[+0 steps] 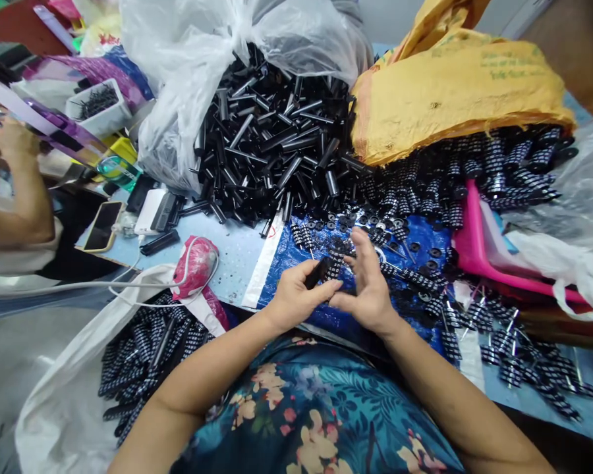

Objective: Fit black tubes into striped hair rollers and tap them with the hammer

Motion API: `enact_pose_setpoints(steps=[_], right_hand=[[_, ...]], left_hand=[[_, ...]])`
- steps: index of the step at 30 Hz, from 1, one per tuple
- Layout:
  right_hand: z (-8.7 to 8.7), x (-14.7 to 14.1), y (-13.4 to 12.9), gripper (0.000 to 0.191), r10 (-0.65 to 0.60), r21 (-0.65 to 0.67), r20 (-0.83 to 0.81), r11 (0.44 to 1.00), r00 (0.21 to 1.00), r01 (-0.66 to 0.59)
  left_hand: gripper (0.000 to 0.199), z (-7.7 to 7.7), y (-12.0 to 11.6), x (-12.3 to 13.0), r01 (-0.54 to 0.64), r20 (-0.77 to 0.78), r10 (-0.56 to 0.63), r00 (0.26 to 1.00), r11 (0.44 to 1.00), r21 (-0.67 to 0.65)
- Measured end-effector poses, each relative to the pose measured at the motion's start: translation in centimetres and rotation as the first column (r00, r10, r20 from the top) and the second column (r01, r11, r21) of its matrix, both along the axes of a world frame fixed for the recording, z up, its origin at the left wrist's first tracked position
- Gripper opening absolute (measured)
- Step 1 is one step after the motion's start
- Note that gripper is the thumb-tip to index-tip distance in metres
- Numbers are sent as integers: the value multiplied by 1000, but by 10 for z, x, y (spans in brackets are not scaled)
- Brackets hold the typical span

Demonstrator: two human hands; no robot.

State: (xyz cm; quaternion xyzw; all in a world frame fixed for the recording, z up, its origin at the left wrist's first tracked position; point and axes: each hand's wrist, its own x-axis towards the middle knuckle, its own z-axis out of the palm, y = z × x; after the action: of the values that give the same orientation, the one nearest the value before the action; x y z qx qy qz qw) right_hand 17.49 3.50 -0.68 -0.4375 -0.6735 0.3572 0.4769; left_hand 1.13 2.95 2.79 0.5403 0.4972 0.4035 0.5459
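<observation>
My left hand [299, 293] is closed around a black handle piece [317, 272], its thumb lying along the near side. A black-and-white patterned roller [335, 264] sits at the right end of that piece, between my hands. Just to the right is my right hand [368, 289], its fingers raised and apart, with nothing seen in its grip. Beneath both hands lies a blue plastic sheet [286, 263] with small black discs [432, 264] and patterned rollers scattered over it.
Black tubes [277, 145] spill from a clear bag [178, 99] at the back. A yellow sack [454, 92] and pink tray [474, 243] stand right. An open bag of patterned rollers [143, 355] is lower left. A phone [103, 226] lies left, near another person's arm [24, 178].
</observation>
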Motion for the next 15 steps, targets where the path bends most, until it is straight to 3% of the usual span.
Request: enact_pose_setpoints(steps=[2,4,7,10,15], right_hand=[[0,14,-1,102,78,207,223,970,972,-126],[2,20,-2,98,79,306,316,935,946,-180],[8,18,-6,99,15,353,310,927,951,-130],[12,11,-12,102,24,376,335,913,942,-157],[11,7,-18,102,-76,453,371,885,926,-109]], left_hand=[[24,-1,-1,-7,23,17,-22,1000,999,-38],[31,-3,-2,-10,28,60,-23,998,996,-81],[47,-6,-3,-7,-58,165,87,982,983,-174],[48,-10,-5,2,-151,260,211,942,961,-233],[38,-9,-8,9,-106,445,267,855,929,-355]])
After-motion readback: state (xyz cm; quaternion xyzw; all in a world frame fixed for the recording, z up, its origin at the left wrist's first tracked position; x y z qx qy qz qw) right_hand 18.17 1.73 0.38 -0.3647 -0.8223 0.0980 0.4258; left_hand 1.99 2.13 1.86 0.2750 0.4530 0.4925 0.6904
